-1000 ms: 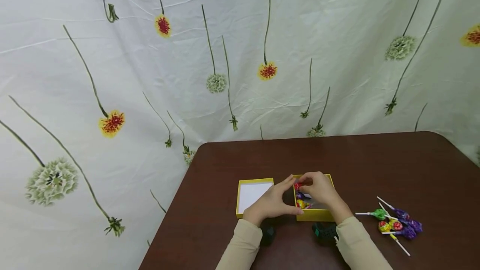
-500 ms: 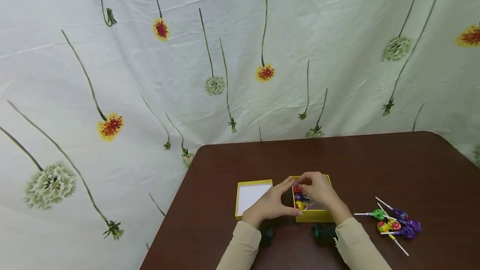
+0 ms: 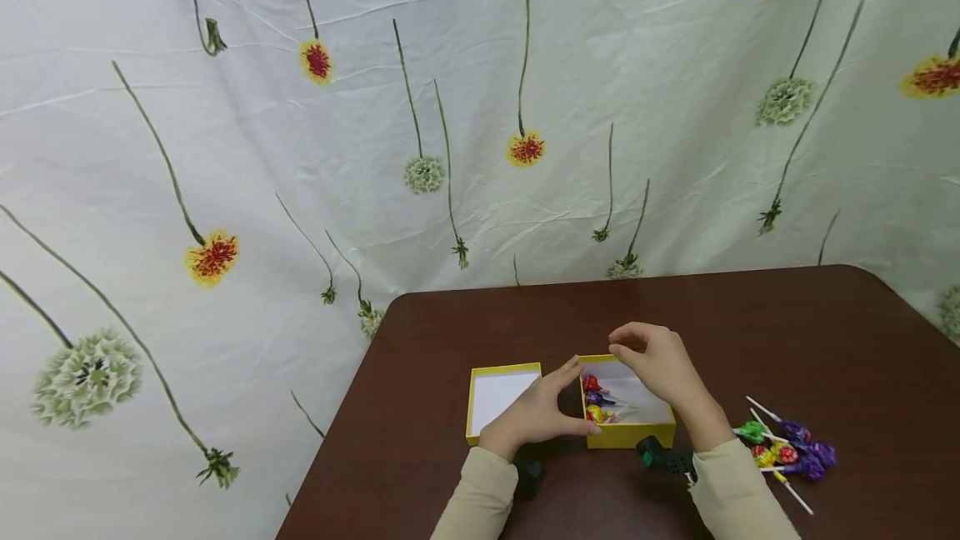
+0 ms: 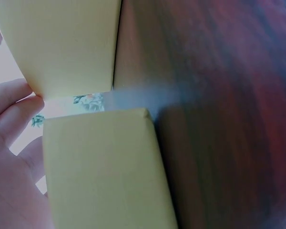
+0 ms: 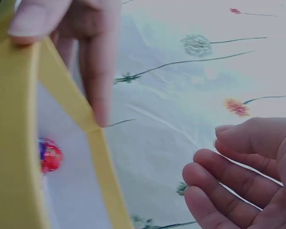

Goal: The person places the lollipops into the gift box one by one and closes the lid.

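An open yellow box [image 3: 628,433] sits on the brown table, with a few wrapped lollipops [image 3: 596,398] lying along its left side. My left hand [image 3: 542,411] grips the box's left wall, thumb at the near corner and fingers at the far one. In the right wrist view those fingers [image 5: 93,57] rest on the yellow rim [image 5: 102,162], and a red lollipop [image 5: 50,155] shows inside. My right hand [image 3: 656,361] hovers just above the box's far right, fingers loosely curled and holding nothing. Its bare fingers [image 5: 229,186] are plain in the right wrist view.
The box's yellow lid [image 3: 501,397] lies upturned just left of the box. A pile of several loose lollipops [image 3: 783,448] lies on the table to the right. The dark table [image 3: 750,315] ends at a flowered cloth backdrop [image 3: 450,107].
My right hand has risen out of the box and drawn back to the right, leaving the lollipops inside. The left hand keeps its hold on the box.
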A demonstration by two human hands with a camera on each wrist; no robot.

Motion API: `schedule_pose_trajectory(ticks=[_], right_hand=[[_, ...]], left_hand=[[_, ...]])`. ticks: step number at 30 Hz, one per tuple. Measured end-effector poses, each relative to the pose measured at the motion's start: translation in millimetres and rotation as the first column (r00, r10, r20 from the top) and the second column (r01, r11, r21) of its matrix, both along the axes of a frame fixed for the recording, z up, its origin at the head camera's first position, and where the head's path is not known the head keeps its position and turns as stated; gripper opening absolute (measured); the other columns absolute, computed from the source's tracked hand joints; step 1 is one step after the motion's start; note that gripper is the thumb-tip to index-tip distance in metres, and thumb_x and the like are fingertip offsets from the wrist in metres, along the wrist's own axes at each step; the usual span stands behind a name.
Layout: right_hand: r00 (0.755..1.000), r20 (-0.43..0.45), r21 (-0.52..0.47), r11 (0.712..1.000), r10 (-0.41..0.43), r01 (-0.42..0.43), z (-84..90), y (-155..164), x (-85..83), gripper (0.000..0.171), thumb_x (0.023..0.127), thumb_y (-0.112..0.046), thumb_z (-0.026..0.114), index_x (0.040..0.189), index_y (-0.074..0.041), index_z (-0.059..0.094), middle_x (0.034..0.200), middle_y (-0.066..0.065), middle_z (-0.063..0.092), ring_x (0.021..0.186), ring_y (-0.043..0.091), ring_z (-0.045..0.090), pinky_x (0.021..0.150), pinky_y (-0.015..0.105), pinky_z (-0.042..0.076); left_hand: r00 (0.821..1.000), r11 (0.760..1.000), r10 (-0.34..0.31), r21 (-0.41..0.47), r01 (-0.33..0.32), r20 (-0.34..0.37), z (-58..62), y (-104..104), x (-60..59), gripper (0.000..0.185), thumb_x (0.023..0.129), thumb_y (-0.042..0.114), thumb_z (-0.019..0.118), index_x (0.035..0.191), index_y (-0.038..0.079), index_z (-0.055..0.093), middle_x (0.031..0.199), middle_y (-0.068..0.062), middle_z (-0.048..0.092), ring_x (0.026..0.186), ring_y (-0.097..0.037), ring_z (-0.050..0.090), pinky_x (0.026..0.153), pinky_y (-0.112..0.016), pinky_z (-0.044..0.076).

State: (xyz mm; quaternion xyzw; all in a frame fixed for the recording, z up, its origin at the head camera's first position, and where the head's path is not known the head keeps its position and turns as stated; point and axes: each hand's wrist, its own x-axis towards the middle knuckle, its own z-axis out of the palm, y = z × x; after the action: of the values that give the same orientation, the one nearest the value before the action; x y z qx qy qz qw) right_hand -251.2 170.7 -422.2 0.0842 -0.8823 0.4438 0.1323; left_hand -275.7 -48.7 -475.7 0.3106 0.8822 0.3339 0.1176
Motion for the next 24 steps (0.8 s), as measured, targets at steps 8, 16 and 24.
schedule_pose_trajectory(ticks=[8,16,24], right_hand=[[1.0,-0.009,0.007,1.0,-0.024,0.024,15.6,18,11.2,0.017,0.096,-0.011,0.068,0.11,-0.003,0.072,0.108,0.015,0.074,0.095,0.029,0.071,0.081,0.045,0.06],[0.997,0.041,0.006,0.998,-0.069,0.069,17.1,40,21.4,0.024,0.097,-0.019,0.067,0.115,-0.004,0.071,0.113,0.017,0.073,0.101,0.031,0.068,0.078,0.037,0.058],[0.991,0.107,0.043,0.996,-0.082,0.077,-1.9,75,34.0,0.029,0.097,-0.022,0.067,0.119,-0.002,0.069,0.119,0.021,0.069,0.106,0.035,0.064,0.074,0.033,0.056]], left_hand=[[1.0,1.0,0.009,0.01,-0.009,0.022,1.0,1,0.1,0.095,0.082,0.049,0.079,0.158,0.014,0.033,0.167,-0.002,0.023,0.152,-0.029,0.029,0.12,-0.057,0.028],[1.0,1.0,0.005,0.019,-0.006,0.026,2.0,-1,-0.9,0.095,0.082,0.047,0.08,0.158,0.013,0.033,0.167,0.001,0.023,0.152,-0.028,0.028,0.121,-0.061,0.022],[0.999,1.0,0.001,0.028,-0.002,0.035,0.8,0,-0.5,0.095,0.082,0.045,0.081,0.158,0.015,0.032,0.167,-0.002,0.023,0.152,-0.028,0.029,0.12,-0.055,0.03]])
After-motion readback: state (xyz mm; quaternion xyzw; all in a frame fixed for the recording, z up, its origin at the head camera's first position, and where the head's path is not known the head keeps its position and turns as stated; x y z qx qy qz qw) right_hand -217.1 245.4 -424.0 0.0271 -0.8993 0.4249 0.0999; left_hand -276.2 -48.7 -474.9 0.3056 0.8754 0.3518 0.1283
